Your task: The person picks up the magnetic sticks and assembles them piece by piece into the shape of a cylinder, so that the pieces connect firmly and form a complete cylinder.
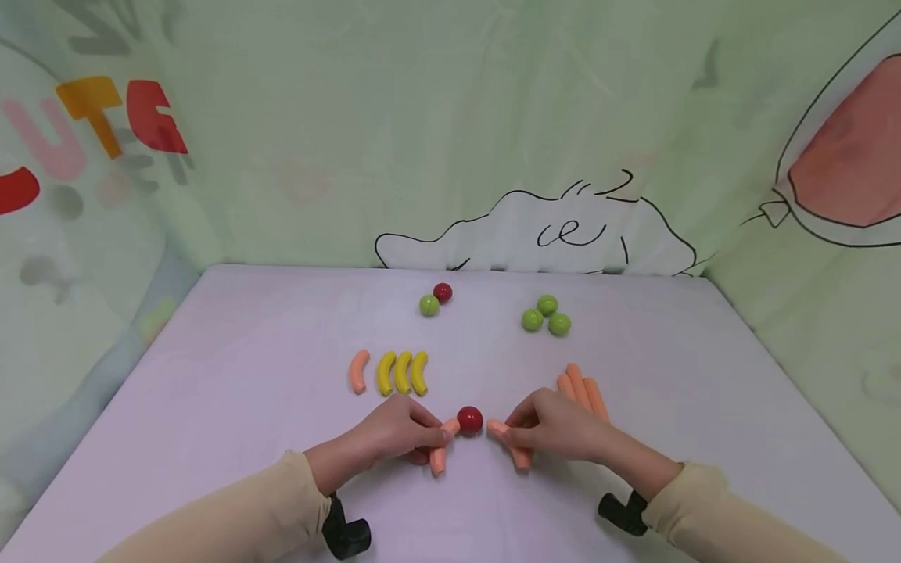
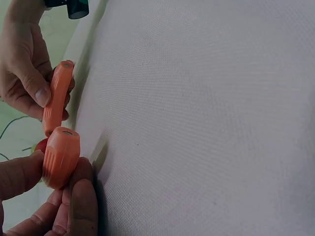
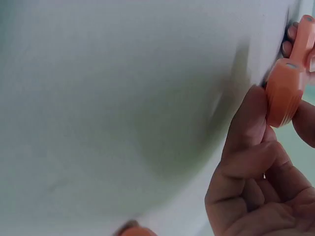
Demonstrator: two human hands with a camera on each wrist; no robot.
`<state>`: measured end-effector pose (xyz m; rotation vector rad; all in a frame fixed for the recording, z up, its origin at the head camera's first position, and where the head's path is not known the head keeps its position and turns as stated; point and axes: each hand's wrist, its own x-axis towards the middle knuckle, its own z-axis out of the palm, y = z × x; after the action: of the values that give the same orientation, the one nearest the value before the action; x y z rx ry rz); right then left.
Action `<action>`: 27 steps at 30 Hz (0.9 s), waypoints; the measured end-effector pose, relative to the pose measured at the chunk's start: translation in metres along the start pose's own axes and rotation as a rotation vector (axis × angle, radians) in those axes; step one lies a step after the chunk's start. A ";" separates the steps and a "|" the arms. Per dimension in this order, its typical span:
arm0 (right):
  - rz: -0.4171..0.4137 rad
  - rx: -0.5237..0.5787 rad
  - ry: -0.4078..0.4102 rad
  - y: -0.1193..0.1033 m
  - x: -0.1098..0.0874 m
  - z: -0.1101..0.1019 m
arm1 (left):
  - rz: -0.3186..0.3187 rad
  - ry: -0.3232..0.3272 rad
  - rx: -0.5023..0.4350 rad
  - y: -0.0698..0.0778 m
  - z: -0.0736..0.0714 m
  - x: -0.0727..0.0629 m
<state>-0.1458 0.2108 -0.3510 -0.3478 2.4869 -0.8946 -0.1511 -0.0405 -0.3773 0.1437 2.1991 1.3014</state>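
Observation:
In the head view, my left hand (image 1: 397, 428) pinches a curved orange magnetic building rod (image 1: 439, 460) between thumb and fingers. The tip of that rod meets, or nearly meets, a red ball (image 1: 470, 421) on the table. On the ball's other side, my right hand (image 1: 563, 426) pinches a second curved orange rod (image 1: 521, 459), its tip a small gap from the ball. Both wrist views show ridged sides and a grey disc in the blunt end of each rod: the left one (image 2: 61, 158) and the right one (image 3: 285, 93).
Beyond my right hand lie several straight orange rods (image 1: 577, 383). A curved pinkish rod (image 1: 358, 371) and three yellow curved rods (image 1: 403, 372) form a row at left. Farther back are a red ball (image 1: 443, 292) touching a green ball (image 1: 429, 306), and three green balls (image 1: 532, 320).

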 end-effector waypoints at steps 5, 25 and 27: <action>0.066 0.050 -0.009 0.000 0.002 0.003 | -0.009 0.005 0.007 0.000 0.000 0.000; 0.137 0.075 0.042 0.001 0.007 0.008 | 0.005 0.000 0.012 0.002 0.002 -0.002; 0.140 0.065 0.060 0.001 0.008 0.009 | 0.018 0.001 0.039 0.002 0.003 -0.002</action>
<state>-0.1479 0.2040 -0.3600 -0.1249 2.4941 -0.9374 -0.1478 -0.0376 -0.3758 0.1789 2.2299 1.2687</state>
